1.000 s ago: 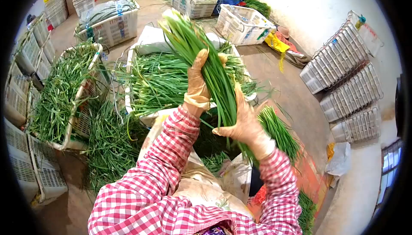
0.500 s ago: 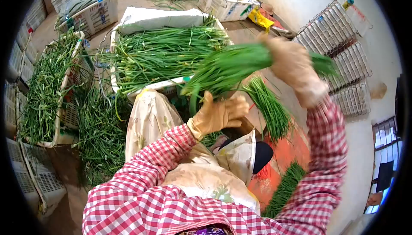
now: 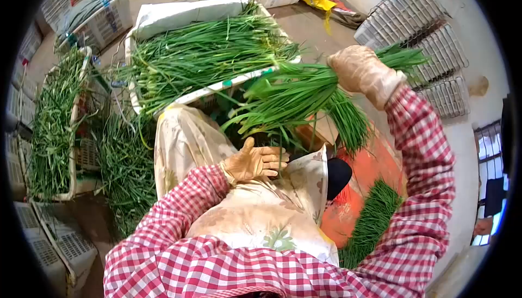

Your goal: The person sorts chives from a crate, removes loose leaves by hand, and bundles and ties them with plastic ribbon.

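My gloved right hand (image 3: 360,69) is closed round a bunch of garlic chives (image 3: 293,94), held up at the right. The leaves fan out to the left and droop, and the other end sticks out past my wrist side. My gloved left hand (image 3: 255,161) is open above the apron (image 3: 234,216), palm turned up, fingers stretched and nothing in it. It lies below the hanging leaf tips, apart from them. Behind the held bunch, a second bunch of chives (image 3: 349,124) is partly covered. Another bundle (image 3: 375,219) lies on the red surface beside my right arm.
In front of my knees stands a white crate (image 3: 204,88) full of chives. At the left are a crate of loose greens (image 3: 73,151) and a heap of leaves (image 3: 125,162) on the floor. Stacked crates (image 3: 408,10) lean by the right wall. A red surface (image 3: 348,205) lies at my right.
My left hand has dropped down and left, away from the chives, and turned palm up. The bunch in my right hand now droops with its leaves spread. The view has shifted slightly.
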Motion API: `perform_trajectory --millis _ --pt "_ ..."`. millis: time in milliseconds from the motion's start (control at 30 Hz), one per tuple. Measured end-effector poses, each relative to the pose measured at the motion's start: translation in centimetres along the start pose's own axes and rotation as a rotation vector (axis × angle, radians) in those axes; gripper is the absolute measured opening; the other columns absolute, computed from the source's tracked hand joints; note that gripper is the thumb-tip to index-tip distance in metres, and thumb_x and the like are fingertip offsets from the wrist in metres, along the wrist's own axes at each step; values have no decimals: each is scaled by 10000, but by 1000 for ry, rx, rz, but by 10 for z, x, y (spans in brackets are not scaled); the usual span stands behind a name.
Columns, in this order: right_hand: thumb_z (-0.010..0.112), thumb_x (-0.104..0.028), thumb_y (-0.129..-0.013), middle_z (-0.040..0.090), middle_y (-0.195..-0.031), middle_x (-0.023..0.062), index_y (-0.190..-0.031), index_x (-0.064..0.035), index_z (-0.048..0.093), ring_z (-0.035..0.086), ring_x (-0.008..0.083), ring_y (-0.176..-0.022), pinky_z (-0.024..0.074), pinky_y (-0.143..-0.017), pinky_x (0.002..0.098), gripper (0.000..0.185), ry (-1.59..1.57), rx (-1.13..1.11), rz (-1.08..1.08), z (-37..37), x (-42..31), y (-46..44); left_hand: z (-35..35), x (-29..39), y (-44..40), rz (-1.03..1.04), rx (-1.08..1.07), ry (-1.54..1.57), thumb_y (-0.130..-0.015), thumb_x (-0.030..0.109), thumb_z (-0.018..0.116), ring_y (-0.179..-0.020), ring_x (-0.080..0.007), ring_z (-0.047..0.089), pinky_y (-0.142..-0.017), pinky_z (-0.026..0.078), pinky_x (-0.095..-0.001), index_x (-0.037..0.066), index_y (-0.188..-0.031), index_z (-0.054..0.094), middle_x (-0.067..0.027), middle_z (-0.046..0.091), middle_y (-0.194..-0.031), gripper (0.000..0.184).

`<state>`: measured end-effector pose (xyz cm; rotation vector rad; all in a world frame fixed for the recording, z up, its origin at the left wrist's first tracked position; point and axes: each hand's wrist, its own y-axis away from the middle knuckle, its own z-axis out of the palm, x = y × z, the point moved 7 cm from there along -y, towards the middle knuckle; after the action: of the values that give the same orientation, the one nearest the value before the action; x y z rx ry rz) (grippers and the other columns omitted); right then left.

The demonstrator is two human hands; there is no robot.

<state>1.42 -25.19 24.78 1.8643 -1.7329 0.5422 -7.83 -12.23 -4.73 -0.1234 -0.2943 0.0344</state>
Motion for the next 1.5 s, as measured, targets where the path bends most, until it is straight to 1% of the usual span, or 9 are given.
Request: perform_trajectory --millis 300,400,633,800,967,1033,1233,1333,1500 --pt "554 -104 -766 456 -629 17 -726 -142 471 514 155 -573 412 -522 319 99 86 492 52 -51 -39 94 89 65 -65 234 -220 51 -534 797 612 -1284 -455 347 -1002 309 -632 93 -1440 252 -244 335 -1422 1203" --pt "537 -43 -805 401 -622 35 -1105 4 561 450 199 -546 361 -483 348 305 270 454 199 -37 -79 137 111 95 -72 627 -90 175 -667 702 637 -1281 -477 331 -1018 320 -626 86 -1397 354 -222 322 -1437 996" --pt "752 -118 -649 605 -763 165 -1380 84 238 609 331 -683 487 -693 409 916 -770 111 155 73 -152 146 75 110 -59 453 -251 229 -841 464 609 -997 -406 612 -865 510 -543 46 -1344 420 -251 476 -1302 681" --pt "681 -609 -726 522 -1275 240 -1460 -30 164 505 281 -1205 391 -1002 336 1069 -1826 -556 -214 104 -166 118 125 160 6 446 291 -443 -830 442 602 -750 -277 666 -570 560 -315 -7 -1126 565 -198 636 -974 539" --pt "581 -750 -680 348 -1445 144 -1489 -168 103 395 325 -1287 326 -1042 450 1106 -2766 -47 -652 53 -180 62 169 187 93 103 513 -685 -845 279 628 -738 -238 674 -678 582 -320 -55 -1168 548 -170 660 -949 472" --pt "494 -825 -647 381 -1423 130 -1438 -157 286 390 328 -1285 321 -1043 501 1057 -3118 -35 -773 49 -203 48 189 172 107 -90 655 -995 -813 217 689 -791 -193 659 -706 573 -297 -34 -1243 498 -149 649 -1005 534" --pt "512 -697 -787 575 -1166 86 -1367 8 354 569 191 -1023 472 -903 339 927 -3482 -124 -59 93 -211 25 97 48 180 -54 841 -240 -787 162 694 -956 -235 647 -826 554 -344 -13 -1298 466 -171 605 -1160 587" --pt "495 -376 -957 384 -692 -80 -1359 35 369 358 38 -579 393 -601 203 589 -3292 -44 -24 109 -201 11 44 7 212 118 1017 -313 -814 225 680 -1063 -179 579 -951 452 -296 -39 -1243 510 -119 599 -1171 532" --pt "434 -234 -977 253 -556 -93 -1170 46 545 263 26 -462 241 -398 195 357 -3211 70 52 151 -154 -14 37 -3 211 217 945 -226 -817 147 679 -1054 -229 604 -931 496 -355 6 -1290 482 -140 592 -1196 531"
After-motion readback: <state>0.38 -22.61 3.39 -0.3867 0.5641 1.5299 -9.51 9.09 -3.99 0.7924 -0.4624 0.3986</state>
